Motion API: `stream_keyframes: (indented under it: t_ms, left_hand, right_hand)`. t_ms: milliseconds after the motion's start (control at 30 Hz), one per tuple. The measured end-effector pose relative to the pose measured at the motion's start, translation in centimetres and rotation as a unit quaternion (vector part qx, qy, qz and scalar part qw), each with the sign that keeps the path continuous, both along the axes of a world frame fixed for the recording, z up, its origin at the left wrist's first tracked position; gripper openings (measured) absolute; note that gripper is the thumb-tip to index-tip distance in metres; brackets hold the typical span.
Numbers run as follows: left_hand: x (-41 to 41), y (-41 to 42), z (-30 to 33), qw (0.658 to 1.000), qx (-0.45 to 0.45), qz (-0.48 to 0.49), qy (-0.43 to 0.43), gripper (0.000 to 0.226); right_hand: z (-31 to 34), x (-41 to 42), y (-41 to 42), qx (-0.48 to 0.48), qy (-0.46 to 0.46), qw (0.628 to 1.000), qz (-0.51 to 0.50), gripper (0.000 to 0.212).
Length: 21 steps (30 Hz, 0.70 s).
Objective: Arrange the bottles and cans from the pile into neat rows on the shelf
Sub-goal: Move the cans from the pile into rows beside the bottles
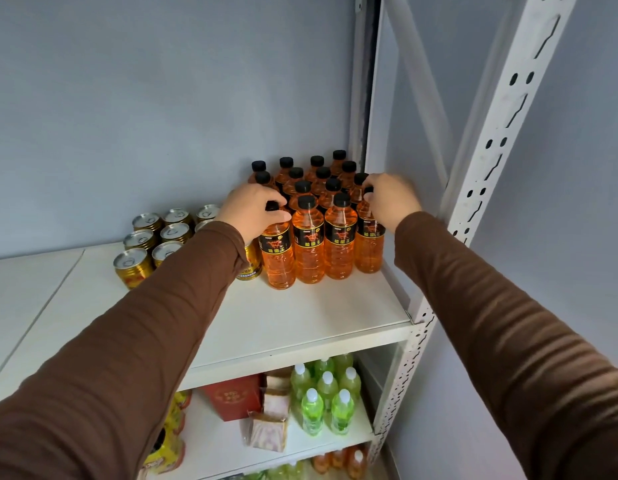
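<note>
Bottles (309,237) stand in rows on shelf (300,323); left hand (253,211) grips front-left bottle's neck, right hand (390,199) grips front-right one, cans (151,237) alongside

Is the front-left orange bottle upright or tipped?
Upright. The front-left orange bottle stands on the shelf, in line with its row, black cap up under the left hand gripping its top.
</note>
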State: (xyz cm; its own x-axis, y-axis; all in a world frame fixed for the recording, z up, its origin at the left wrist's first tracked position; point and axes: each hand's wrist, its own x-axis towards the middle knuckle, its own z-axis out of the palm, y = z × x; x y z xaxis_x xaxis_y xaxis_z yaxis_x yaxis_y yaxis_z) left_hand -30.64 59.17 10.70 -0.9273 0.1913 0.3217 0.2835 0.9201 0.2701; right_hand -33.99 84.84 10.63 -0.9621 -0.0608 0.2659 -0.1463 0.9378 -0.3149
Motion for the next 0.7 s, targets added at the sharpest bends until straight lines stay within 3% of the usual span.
stream_keyframes:
  t_ms: [100,300,400,567,700]
  left_hand:
    - [0.3,-0.2,-0.2,0.999,0.031,-0.003,-0.012,0.043]
    - [0.7,-0.3,-0.4,1.0,0.01,0.017,0.006,0.034]
    - [0.8,0.0,-0.6,0.999,0.02,0.026,0.004,0.035]
    - [1.8,-0.2,-1.0,0.996,0.086,0.025,-0.024,0.06]
    - [4.7,-1.6,-2.6,0.994,0.11,0.008,0.021,0.073]
  right_hand:
    - [-0.3,0.7,0.1,0.007,0.005,1.0,0.013,0.044]
    - [-0.2,4.1,-1.6,-0.027,0.173,0.984,0.045,0.043]
    - [-0.1,5.6,-2.8,-0.034,0.207,0.976,0.064,0.038]
    - [-1.1,7.4,-3.9,-0.053,0.212,0.965,0.144,0.03]
    - [-2.9,8.4,-4.3,-0.033,0.097,0.975,0.199,0.034]
